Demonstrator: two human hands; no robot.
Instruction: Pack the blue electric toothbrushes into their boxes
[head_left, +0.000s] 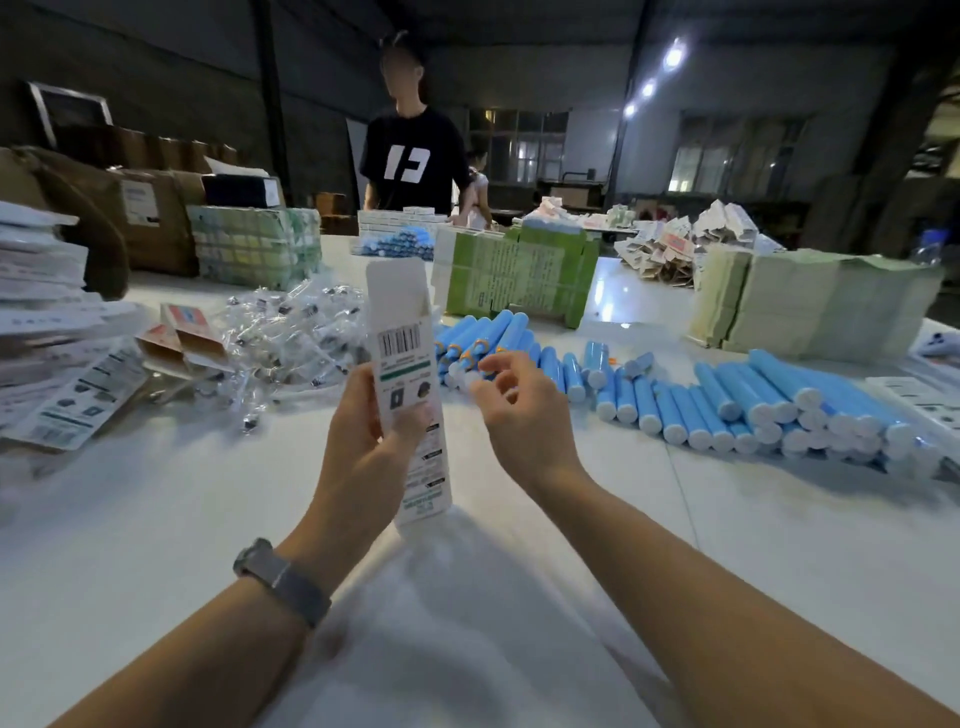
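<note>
Left hand grips box, seemingly upright

A white table carried the goods. Blue electric toothbrushes lay in a heap along its right side, with another cluster near the middle. Clear plastic-wrapped packets were piled left of centre, beside flat cartons stacked at the left edge. Farther back stood bundles of green flattened boxes, pale green bundles and shrink-wrapped packs.
</note>
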